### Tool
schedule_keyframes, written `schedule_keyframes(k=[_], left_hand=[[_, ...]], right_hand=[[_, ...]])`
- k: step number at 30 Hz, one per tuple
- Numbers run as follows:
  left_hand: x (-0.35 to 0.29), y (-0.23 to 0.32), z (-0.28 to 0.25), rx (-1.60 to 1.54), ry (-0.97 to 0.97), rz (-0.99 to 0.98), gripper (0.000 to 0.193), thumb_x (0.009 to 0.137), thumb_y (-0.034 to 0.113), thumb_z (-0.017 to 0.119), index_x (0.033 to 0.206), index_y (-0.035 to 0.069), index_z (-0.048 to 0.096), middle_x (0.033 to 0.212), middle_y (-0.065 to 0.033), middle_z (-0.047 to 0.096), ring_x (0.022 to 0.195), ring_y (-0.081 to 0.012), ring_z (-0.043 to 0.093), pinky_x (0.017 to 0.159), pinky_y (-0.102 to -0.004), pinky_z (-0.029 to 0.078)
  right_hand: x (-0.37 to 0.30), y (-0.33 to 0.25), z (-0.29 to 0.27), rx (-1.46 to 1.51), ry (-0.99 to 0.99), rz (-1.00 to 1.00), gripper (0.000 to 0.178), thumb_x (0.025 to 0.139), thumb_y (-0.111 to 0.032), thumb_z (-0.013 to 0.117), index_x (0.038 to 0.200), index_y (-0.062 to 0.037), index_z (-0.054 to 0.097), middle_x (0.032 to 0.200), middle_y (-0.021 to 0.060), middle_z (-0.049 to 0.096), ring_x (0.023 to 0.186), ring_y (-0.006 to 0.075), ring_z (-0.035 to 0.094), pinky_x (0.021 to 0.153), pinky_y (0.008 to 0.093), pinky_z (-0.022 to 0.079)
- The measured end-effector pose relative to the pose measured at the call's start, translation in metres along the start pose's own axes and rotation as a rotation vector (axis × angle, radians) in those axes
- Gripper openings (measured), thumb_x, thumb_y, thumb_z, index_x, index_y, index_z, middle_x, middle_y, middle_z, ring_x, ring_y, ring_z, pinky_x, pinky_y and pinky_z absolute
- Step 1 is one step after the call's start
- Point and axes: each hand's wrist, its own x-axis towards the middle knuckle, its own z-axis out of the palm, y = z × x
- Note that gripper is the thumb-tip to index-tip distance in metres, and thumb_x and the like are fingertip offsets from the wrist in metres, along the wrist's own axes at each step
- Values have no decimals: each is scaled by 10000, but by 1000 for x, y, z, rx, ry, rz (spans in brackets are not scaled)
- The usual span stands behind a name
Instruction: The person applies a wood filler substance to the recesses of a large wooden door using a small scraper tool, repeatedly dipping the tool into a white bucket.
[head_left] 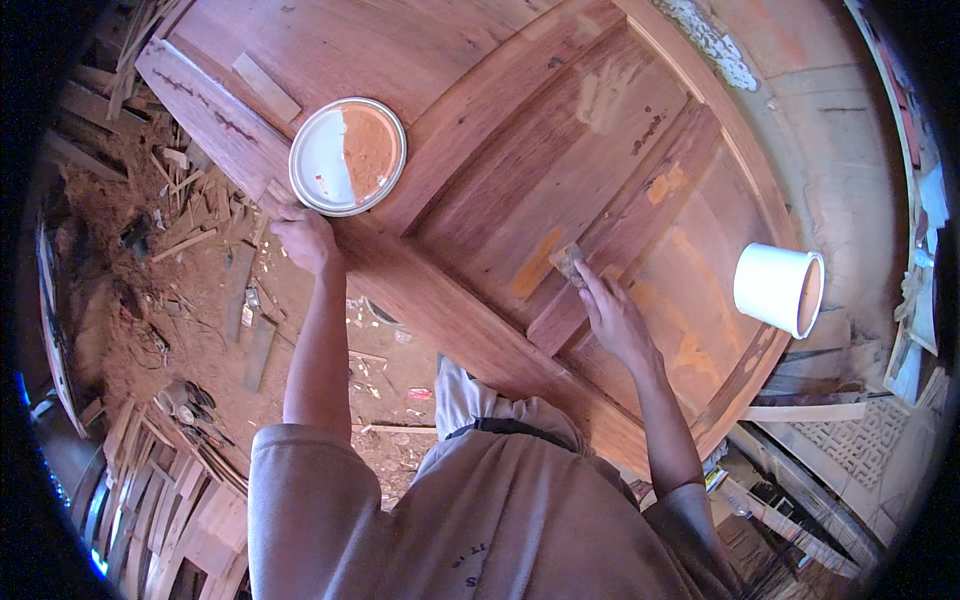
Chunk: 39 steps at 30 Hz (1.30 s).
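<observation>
A large reddish-brown panelled wooden door lies in front of me, with orange filler patches on its panels and rails. My right hand pinches a small, flat, filler-stained scraper against the door, just right of one orange patch. At the door's left edge, my left hand is closed beside a round lid. Whether its fingers grip the edge or a small thin piece, I cannot make out. The lid lies on the door, its right half covered in orange filler.
A white tub of orange filler stands at the door's right side. A thin wood strip lies on the door beyond the lid. Scrap wood and sawdust cover the floor at left. Stacked boards are at lower left.
</observation>
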Motion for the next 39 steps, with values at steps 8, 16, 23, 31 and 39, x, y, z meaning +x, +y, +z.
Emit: schedule_keyframes(k=[8, 16, 23, 31, 39], left_hand=[[2, -2, 2, -7, 13, 23, 561, 1006, 477, 298, 1098, -37, 503, 1020, -314, 640, 942, -485, 624, 830, -564, 487], [-4, 3, -2, 5, 18, 14, 558, 1003, 479, 313, 1109, -32, 509, 1022, -301, 642, 947, -478, 625, 828, -566, 489], [-2, 0, 1, -16, 26, 25, 551, 1002, 472, 327, 1090, -38, 515, 1024, -310, 641, 943, -483, 625, 822, -564, 493], [4, -6, 3, -13, 13, 38, 562, 999, 481, 328, 1071, -44, 513, 1001, -324, 640, 939, -482, 628, 816, -563, 496], [-3, 2, -4, -55, 0, 38, 577, 1002, 482, 312, 1061, -57, 510, 996, -331, 637, 943, -478, 630, 832, -562, 490]], right_hand=[[2, 20, 28, -171, -163, -37, 500, 969, -206, 539, 1450, -242, 407, 1103, 273, 595, 894, 433, 642, 685, 473, 564], [-14, 30, 25, -6, -78, -70, 505, 955, -159, 569, 1440, -203, 437, 917, 177, 530, 708, 381, 619, 581, 458, 528], [-14, 15, 54, -90, -36, -77, 508, 951, -158, 572, 1439, -211, 441, 920, 181, 510, 671, 365, 600, 573, 456, 519], [-18, -5, 54, -73, 8, -143, 547, 926, -143, 583, 1447, -206, 430, 885, 170, 528, 605, 357, 597, 519, 443, 525], [-35, -11, 27, -51, -26, 20, 477, 949, -188, 577, 1413, -174, 467, 905, 168, 544, 736, 373, 615, 612, 452, 519]])
